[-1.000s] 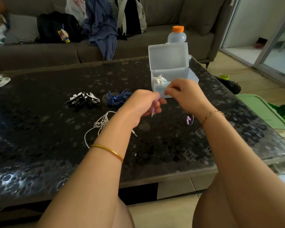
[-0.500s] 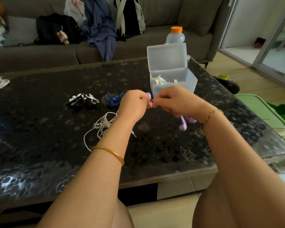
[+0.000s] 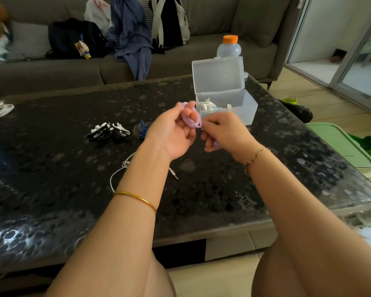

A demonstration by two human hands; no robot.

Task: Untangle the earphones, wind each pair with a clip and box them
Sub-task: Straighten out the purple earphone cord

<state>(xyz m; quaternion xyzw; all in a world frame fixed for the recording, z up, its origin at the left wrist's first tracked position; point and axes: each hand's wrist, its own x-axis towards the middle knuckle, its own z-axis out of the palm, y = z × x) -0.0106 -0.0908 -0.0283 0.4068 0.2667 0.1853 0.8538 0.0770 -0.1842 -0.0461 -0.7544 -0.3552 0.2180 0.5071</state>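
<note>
**Purple pair gathered into loops on the left hand**

The purple earphones [image 3: 191,118] sat in the air above the middle of the table [image 3: 51,168], just near of the open box [image 3: 244,108]. Their cable lay in several loops around the raised fingers of the left hand [image 3: 171,133], which was turned palm up and curled round the coil. The right hand [image 3: 225,133] pinched the cable where it left the loops, and a bit more purple showed under its lower fingers.

Against the frame 1 second back, the left hand had rolled from knuckles-up to palm-up. The purple end that lay on the table to the right, and hung below the right hand half a second back, was now off the glass. I judged the winding of this pair nearly done, with a clip the next need.

The black and white clips [image 3: 108,131] lay to the left, unmoved, with the blue earphones [image 3: 142,129] just beside them. The white earphones [image 3: 124,165] stayed loose under the left forearm. 1 white pair already lay inside the box.
</note>
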